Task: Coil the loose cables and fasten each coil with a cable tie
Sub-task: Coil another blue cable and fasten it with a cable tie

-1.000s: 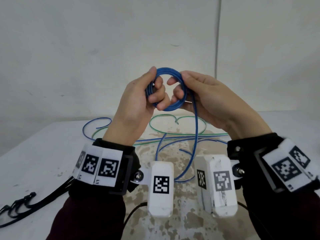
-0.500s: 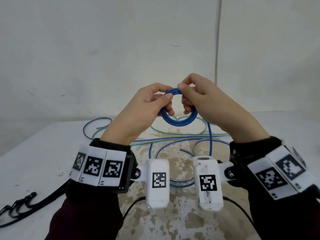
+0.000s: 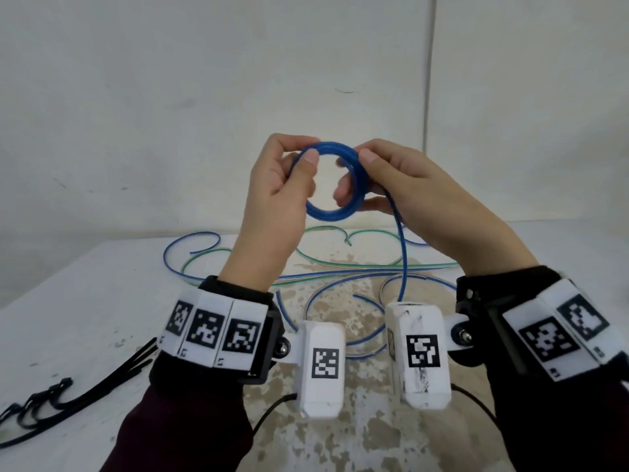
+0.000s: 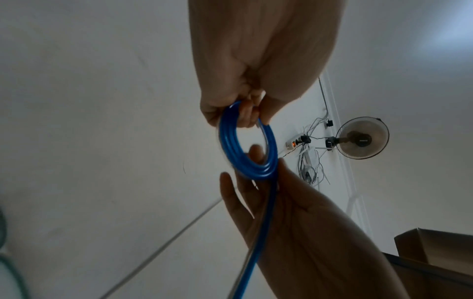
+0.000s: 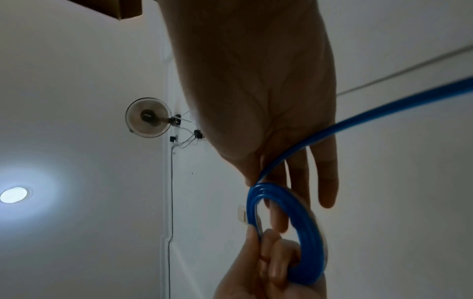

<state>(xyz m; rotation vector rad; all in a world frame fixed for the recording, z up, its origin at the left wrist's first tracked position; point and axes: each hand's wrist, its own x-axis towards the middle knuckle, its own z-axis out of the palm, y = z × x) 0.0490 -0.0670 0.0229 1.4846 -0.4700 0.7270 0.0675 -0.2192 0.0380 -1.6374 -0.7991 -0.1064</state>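
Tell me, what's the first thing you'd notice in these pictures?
The bright blue cable coil held up in the air in front of the white wall. The left hand pinches one side of it and the right hand holds the other, with a loose blue tail hanging down to the table. More blue and green cables sprawl there, with black cable ties at the left.

The black cable ties [image 3: 61,400] run off the left edge (count unclear) — the blue cable's [image 3: 403,267] tail vanishes behind the wrist rig.
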